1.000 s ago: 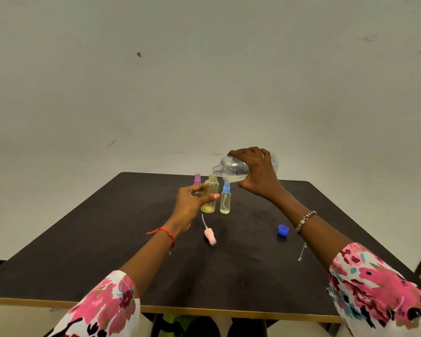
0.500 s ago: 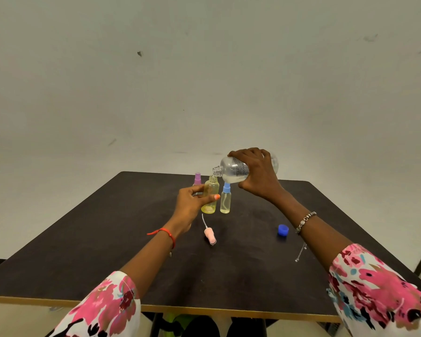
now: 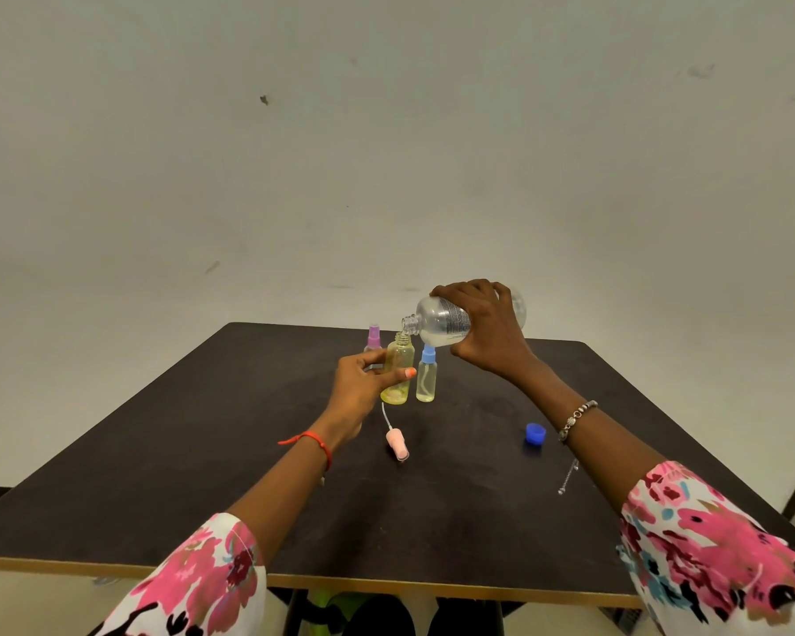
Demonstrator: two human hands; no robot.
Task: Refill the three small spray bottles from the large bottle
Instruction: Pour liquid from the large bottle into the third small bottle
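Big bottle [image 3: 438,321] tips over the yellow bottle [image 3: 400,354], mouth just above it, gripped by the right hand [image 3: 489,330]. Left hand [image 3: 359,388] pinches the yellow bottle. Blue-top bottle [image 3: 426,381] stands just beside it.

Dark table [image 3: 157,475], pale wall [image 3: 386,153]

dark table [image 3: 157,475] | yellow bottle [image 3: 399,358] | blue-topped bottle [image 3: 426,383] | purple-topped bottle [image 3: 373,336] | pink sprayer [image 3: 396,443] | blue cap [image 3: 535,434]
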